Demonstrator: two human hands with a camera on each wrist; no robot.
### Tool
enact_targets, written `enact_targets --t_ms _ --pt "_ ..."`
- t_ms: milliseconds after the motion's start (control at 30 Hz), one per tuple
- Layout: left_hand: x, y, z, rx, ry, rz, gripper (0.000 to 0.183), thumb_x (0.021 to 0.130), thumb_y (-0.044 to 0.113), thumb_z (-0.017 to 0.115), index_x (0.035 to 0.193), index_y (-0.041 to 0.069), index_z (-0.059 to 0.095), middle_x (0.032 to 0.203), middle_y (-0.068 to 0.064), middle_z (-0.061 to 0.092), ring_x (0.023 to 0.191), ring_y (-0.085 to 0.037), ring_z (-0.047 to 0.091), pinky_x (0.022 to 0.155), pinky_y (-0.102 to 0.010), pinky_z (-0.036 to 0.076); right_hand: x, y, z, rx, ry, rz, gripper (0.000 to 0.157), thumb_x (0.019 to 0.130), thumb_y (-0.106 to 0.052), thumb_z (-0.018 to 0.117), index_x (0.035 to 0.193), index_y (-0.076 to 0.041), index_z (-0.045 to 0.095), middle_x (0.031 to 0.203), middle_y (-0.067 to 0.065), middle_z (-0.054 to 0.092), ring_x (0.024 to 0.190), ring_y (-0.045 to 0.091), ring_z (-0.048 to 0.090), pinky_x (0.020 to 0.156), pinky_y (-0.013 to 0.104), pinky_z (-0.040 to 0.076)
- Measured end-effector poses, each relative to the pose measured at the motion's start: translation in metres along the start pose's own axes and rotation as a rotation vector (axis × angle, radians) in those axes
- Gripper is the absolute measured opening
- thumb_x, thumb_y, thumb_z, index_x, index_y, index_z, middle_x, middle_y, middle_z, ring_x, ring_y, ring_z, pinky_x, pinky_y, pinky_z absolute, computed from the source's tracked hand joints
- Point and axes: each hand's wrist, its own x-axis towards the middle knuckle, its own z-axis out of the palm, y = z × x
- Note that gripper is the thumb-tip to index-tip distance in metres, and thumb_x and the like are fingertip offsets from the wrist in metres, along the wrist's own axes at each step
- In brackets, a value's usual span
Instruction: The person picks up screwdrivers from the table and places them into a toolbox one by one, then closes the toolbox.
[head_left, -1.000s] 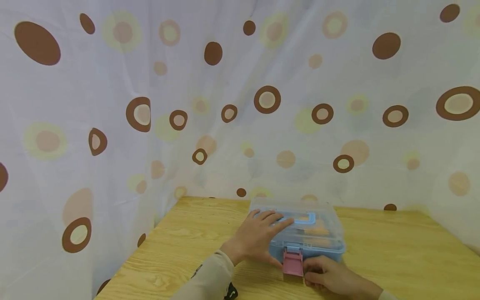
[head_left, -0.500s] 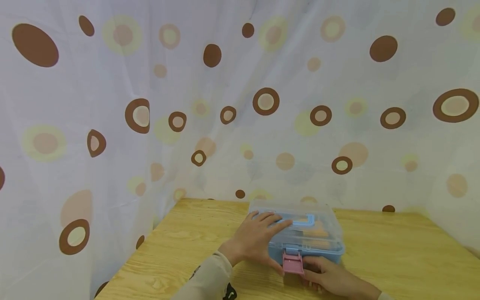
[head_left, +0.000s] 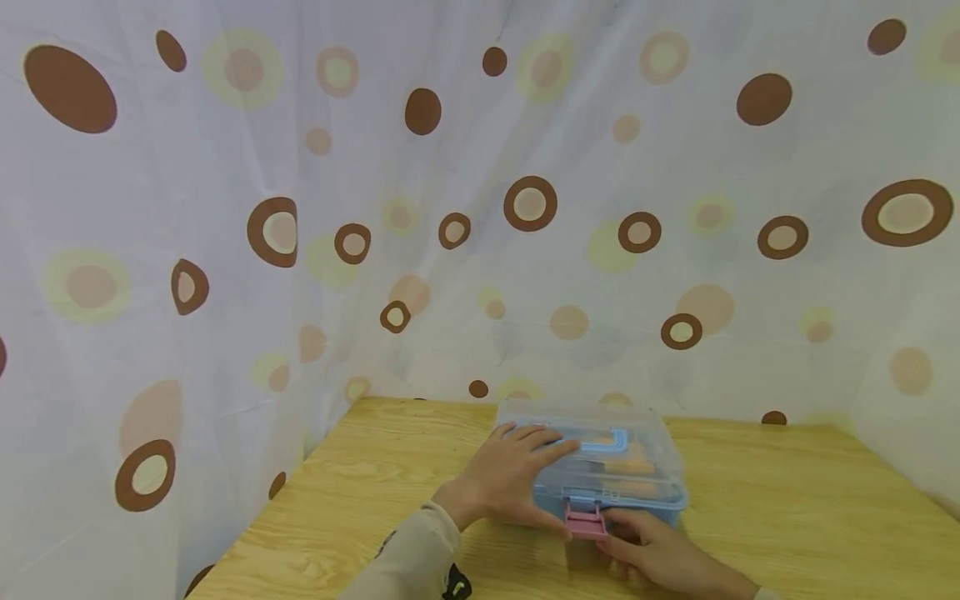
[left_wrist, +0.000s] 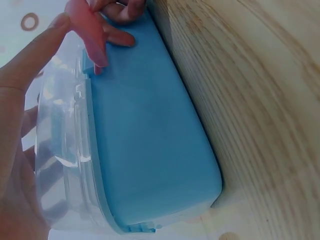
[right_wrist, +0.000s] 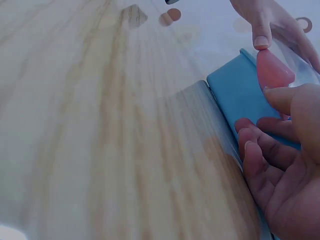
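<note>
A box with a light-blue base (left_wrist: 150,125) and a clear lid (head_left: 652,433) stands on the wooden table. Its pink latch (head_left: 586,525) juts out from the front, tilted. My left hand (head_left: 497,482) rests spread over the lid, its thumb tip touching the latch's left edge. With thumb and forefinger, my right hand (head_left: 654,550) pinches the latch's other edge; its remaining fingers curl beside the blue front in the right wrist view. Orange shapes (head_left: 632,462) show through the lid, too unclear to name. A blue handle (head_left: 611,442) lies on top, partly behind my left hand.
The wooden table (head_left: 765,500) extends on both sides of the box. Behind and to the left hangs a white curtain (head_left: 360,150) with brown and pale spots. A small black item (head_left: 456,583) lies by my left sleeve.
The pink latch has swung upward from a lower hanging position. My right thumb has shifted up with the latch's edge. My left hand stays on the lid.
</note>
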Motion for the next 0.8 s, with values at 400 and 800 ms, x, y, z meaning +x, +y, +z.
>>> enact_targets --t_ms 400,800 --pt "-0.0006 -0.0021 -0.0043 -0.067 0.001 -0.013 0.099 0.080 0.081 0.066 0.162 0.034 0.036 0.157 0.005 0.046 0.145 -0.018 0.040 0.116 -0.053 0.033 0.0016 -0.0049 0.0023 -0.066 0.038 0.029 0.033 0.112 -0.025 0.048 0.122 0.003 0.062 0.101 0.013 0.068 0.076 0.021 0.064 0.054 0.025 0.051" --pt "-0.0010 -0.0010 -0.0053 -0.141 0.009 -0.049 0.079 0.089 0.069 0.067 0.156 0.032 0.047 0.151 0.007 0.052 0.142 -0.014 0.043 0.117 -0.054 0.032 -0.0008 -0.0014 0.0036 -0.020 0.054 0.034 0.041 0.114 -0.023 0.041 0.130 0.010 0.059 0.102 0.012 0.067 0.078 0.018 0.063 0.056 0.024 0.051"
